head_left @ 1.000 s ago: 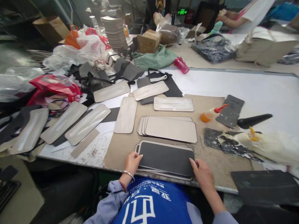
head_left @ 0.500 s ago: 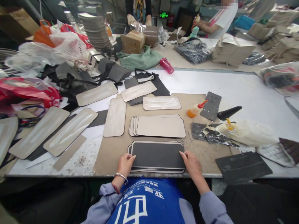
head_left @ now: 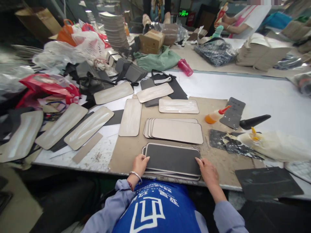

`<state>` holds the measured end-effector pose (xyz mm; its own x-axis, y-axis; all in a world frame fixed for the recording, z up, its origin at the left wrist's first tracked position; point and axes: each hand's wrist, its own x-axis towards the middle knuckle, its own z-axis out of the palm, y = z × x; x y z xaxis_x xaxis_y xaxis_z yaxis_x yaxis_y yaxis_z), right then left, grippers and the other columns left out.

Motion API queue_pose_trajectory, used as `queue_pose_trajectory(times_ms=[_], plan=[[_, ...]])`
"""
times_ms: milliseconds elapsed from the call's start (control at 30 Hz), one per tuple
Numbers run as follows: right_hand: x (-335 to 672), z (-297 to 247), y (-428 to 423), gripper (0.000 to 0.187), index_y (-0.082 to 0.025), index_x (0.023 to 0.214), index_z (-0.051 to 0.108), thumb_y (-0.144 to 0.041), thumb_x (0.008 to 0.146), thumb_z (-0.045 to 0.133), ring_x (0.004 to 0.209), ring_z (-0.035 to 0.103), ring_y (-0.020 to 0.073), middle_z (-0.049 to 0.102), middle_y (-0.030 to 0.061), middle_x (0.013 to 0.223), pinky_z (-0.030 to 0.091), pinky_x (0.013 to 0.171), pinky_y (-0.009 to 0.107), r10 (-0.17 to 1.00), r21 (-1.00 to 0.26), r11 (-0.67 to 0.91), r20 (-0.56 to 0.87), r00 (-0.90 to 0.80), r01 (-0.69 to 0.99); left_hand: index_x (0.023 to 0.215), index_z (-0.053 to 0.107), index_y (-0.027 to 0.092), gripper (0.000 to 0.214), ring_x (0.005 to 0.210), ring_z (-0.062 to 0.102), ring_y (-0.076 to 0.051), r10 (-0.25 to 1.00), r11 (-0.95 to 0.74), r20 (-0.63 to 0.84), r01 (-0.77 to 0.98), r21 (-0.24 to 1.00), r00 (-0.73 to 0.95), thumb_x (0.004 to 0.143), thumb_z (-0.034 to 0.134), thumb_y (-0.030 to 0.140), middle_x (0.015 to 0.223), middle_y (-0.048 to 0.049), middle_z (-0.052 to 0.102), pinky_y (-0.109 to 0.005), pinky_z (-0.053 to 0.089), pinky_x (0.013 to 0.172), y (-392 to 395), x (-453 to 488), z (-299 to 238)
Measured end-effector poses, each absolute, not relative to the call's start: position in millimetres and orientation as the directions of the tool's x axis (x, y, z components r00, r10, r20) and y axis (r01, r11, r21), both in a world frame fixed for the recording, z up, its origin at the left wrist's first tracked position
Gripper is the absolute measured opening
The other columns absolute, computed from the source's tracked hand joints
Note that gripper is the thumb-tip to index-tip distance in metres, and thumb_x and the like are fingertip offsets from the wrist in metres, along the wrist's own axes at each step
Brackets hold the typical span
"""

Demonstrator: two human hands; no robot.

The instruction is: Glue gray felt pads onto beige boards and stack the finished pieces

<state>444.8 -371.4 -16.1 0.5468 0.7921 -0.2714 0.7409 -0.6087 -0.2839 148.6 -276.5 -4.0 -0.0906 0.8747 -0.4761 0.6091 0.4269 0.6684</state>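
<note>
A stack of rounded rectangular boards topped by a dark grey one (head_left: 173, 159) lies at the near edge of the table on a brown cardboard sheet (head_left: 216, 161). My left hand (head_left: 140, 163) grips the stack's left end, fingers curled on its edge. My right hand (head_left: 208, 171) holds the right end the same way. Just beyond lies a fanned stack of beige boards (head_left: 175, 130), and single glossy beige boards (head_left: 178, 106) lie farther out.
An orange glue bottle (head_left: 214, 116), grey pieces (head_left: 232, 113), a black tool (head_left: 254, 121) and a white bag (head_left: 274, 145) sit to the right. More beige boards (head_left: 88, 127), plastic bags (head_left: 48, 84) and clutter fill the left. Another person (head_left: 239, 19) works at the far table.
The camera view has shifted a little; my hands stay at the two ends of the dark-topped stack, which has barely moved.
</note>
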Motion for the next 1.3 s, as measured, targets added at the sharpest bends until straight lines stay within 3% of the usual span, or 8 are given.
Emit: queue_pose_trajectory(times_ms=[400, 867, 1300], plan=[[450.4, -18.8, -370.2, 0.039, -0.023, 0.067, 0.054, -0.055, 0.082, 0.037, 0.060, 0.048, 0.0192, 0.057, 0.0042, 0.067, 0.032, 0.055, 0.029, 0.771, -0.274, -0.629, -0.335, 0.541, 0.727, 0.046, 0.046, 0.018, 0.026, 0.049, 0.042, -0.012, 0.877, 0.440, -0.463, 0.606, 0.663, -0.130, 0.067, 0.058, 0.028, 0.043, 0.0045, 0.044, -0.025, 0.031, 0.054, -276.2, 150.6, -4.4], [442.0, -14.2, -367.8, 0.031, -0.021, 0.073, 0.055, -0.046, 0.086, 0.043, 0.064, 0.049, 0.0145, 0.061, 0.0029, 0.075, 0.026, 0.057, 0.026, 0.745, -0.221, -0.660, -0.313, 0.589, 0.718, 0.051, 0.048, 0.020, 0.024, 0.052, 0.047, -0.015, 0.877, 0.378, -0.471, 0.741, 0.555, -0.094, 0.069, 0.054, 0.035, 0.048, 0.0022, 0.048, -0.026, 0.032, 0.054, -275.4, 148.5, -8.0], [444.5, -18.5, -369.6, 0.034, -0.021, 0.069, 0.053, -0.050, 0.084, 0.044, 0.059, 0.049, 0.0145, 0.057, 0.0016, 0.066, 0.028, 0.055, 0.026, 0.760, -0.243, -0.646, -0.292, 0.580, 0.724, 0.055, 0.047, 0.019, 0.023, 0.051, 0.051, -0.015, 0.868, 0.447, -0.460, 0.695, 0.563, -0.185, 0.068, 0.057, 0.036, 0.049, 0.0032, 0.050, -0.026, 0.036, 0.054, -280.8, 151.5, -9.7]])
